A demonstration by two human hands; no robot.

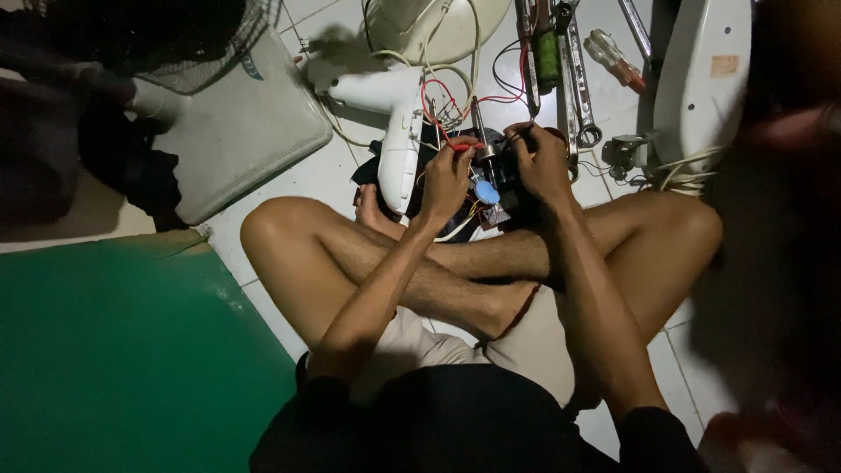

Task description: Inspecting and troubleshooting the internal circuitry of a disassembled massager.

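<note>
I sit cross-legged on a tiled floor with a dark fan motor between my feet. My left hand pinches a small red-handled tool at the motor's top. Holding the motor's right side is my right hand, fingers curled around it. A round blue part and a small circuit piece show between the hands. Red, black and white wires run from the motor toward a white fan housing just left of it.
A white fan base lies beyond the housing. Wrenches and a screwdriver lie on the tiles at the top right, next to a white fan stand. A grey box and a green mat are on the left.
</note>
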